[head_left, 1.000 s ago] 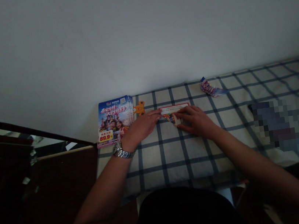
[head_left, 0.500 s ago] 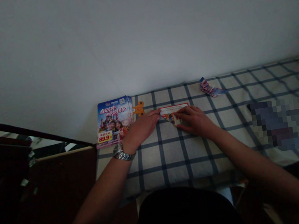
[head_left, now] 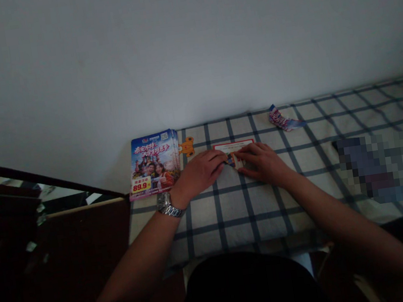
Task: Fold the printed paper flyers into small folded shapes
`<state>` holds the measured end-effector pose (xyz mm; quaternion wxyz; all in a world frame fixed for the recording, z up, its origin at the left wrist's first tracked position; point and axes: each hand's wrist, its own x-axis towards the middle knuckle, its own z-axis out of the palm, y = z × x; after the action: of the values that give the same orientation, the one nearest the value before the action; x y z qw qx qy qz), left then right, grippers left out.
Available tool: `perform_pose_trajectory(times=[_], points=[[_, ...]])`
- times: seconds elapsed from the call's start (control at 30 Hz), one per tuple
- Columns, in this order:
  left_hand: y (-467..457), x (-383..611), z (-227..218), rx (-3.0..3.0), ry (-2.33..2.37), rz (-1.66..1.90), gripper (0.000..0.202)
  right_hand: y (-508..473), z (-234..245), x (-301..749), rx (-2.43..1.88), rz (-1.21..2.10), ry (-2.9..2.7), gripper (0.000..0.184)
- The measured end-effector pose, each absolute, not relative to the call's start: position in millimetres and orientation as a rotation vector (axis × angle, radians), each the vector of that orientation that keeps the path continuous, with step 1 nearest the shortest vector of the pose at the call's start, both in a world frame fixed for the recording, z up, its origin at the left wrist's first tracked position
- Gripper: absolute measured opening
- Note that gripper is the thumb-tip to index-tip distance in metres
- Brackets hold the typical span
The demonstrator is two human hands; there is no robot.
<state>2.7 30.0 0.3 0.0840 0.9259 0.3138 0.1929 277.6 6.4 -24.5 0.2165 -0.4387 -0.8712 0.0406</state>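
A small folded paper flyer (head_left: 234,152), white with a red border and a colourful underside, lies on the checked cloth (head_left: 232,206). My left hand (head_left: 200,171), with a metal watch at the wrist, presses its fingertips on the flyer's left part. My right hand (head_left: 261,162) lies on the flyer's right part, fingers curled and pinching the folded edge. Both hands meet at the fold in the middle.
A stack of colourful flyers (head_left: 152,163) sits at the cloth's far left corner, with a small orange shape (head_left: 187,146) beside it. A crumpled folded paper piece (head_left: 281,118) lies near the wall. A blurred dark object (head_left: 374,166) rests at the right. Dark wooden furniture (head_left: 49,242) stands on the left.
My left hand has slid right and a little nearer, onto the flyer's folded middle, covering more of it. My right hand has stayed in place.
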Motion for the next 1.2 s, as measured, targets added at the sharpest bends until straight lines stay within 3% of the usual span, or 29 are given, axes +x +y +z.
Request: perform_pose_trajectory(times=[0.37, 1.2], points=[[23.6, 9.6, -1.6, 2.802, 0.719, 0.492, 0.039, 8.2, -26.6, 279.2, -1.196, 0.093, -2.421, 0.041], [19.6, 12.6, -6.5, 2.887, 0.786, 0.452, 0.041, 15.1, -25.9, 284.6, -1.055, 0.232, -2.278, 0.02]])
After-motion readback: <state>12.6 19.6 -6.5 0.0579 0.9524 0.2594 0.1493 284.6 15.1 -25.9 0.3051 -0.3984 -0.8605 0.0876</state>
